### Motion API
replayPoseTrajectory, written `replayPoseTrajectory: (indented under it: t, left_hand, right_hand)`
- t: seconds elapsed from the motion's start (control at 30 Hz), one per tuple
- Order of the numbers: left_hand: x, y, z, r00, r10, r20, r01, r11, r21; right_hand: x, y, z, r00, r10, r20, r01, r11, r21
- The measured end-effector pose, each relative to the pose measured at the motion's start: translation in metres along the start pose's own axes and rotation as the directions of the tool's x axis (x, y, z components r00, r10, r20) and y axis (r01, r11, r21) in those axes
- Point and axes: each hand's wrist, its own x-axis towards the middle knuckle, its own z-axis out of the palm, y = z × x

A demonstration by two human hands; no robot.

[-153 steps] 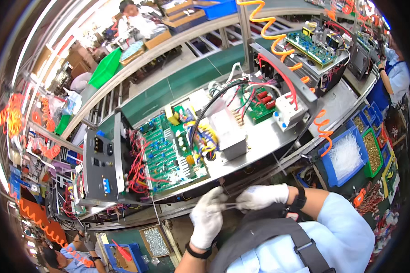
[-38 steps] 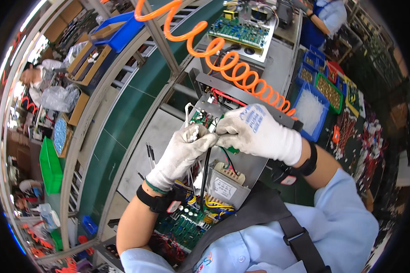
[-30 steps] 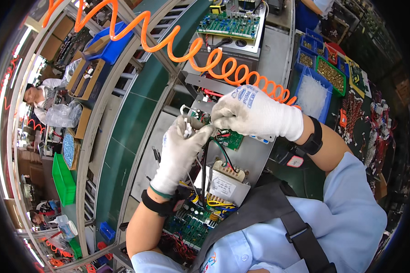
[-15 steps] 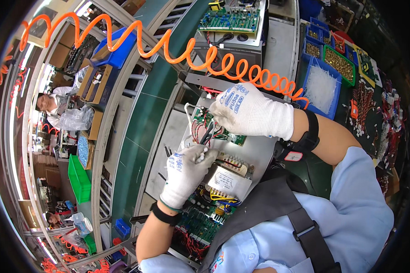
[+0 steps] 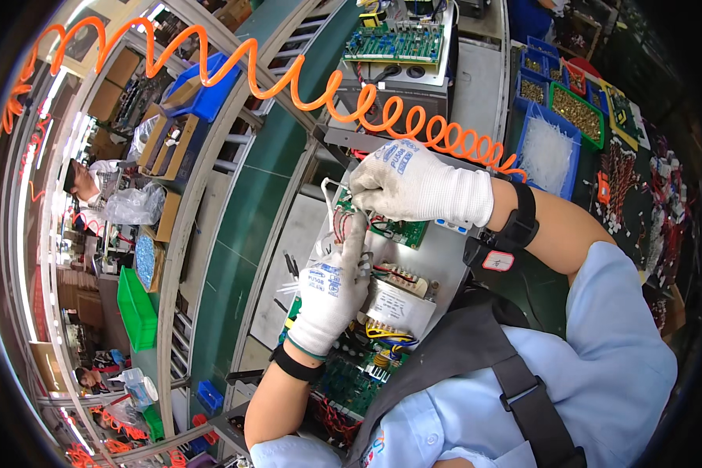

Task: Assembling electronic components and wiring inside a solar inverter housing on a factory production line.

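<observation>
"While both gloved hands are over that open chassis [image 5: 444, 264], which way does it lie?"

"Its long axis runs away from the person [image 5: 468, 398], leaning slightly right, to a grey panel [image 5: 351, 139] across the far end."

"And the right hand [image 5: 415, 186]?"

"Over the far part, beside the small green board [image 5: 410, 234], fingers curled in a pinch. Whatever they might grasp is hidden, so I can't tell."

"The left hand [image 5: 332, 300]?"

"Nearer the person, just left of the transformer [image 5: 398, 306]. Its index finger is straight, pointing away toward the right fingertips; I can't tell whether the others hold something."

"The white cable [image 5: 329, 200]?"

"Left of the right hand, roughly along the chassis, hooked at its far end."
</observation>
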Motion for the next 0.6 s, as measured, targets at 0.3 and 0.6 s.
replayPoseTrajectory:
  t: [0.3, 0.6]
  left_hand:
    - [0.000, 0.021, -0.005, 0.974, -0.225, -0.012, 0.220, 0.961, -0.168]
    - [0.004, 0.014, -0.006, 0.993, -0.071, 0.091, 0.049, 0.975, 0.217]
  right_hand:
    - [0.002, -0.009, -0.005, 0.998, -0.055, 0.029, 0.056, 0.997, -0.048]
    - [0.002, -0.024, -0.013, 0.983, -0.173, -0.063, 0.178, 0.980, 0.090]
